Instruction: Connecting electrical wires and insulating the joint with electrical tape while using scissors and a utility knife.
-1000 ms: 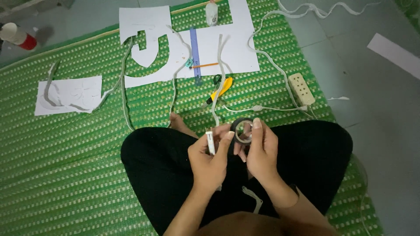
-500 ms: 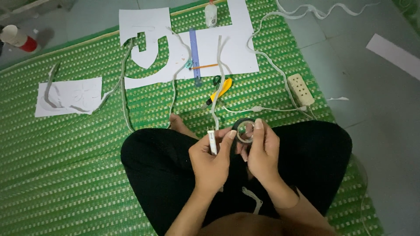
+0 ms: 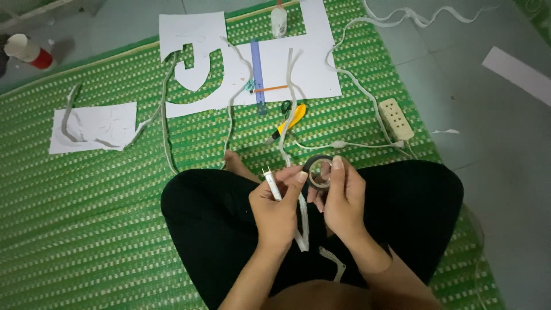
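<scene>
We see one small package at the mat's far left corner, a white tube-shaped container with a red end (image 3: 26,50) lying on the grey floor; no labels, signs or screens show

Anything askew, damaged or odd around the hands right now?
Nothing looks broken or spilled. The left hand holds a thin white strip, the right hand a roll of tape. Loose white cords sprawl untidily over the cut paper sheet on the green mat.

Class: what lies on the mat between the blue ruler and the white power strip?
In the head view, between blue ruler and power strip: white paper, white strip, scissors, yellow knife.
</scene>
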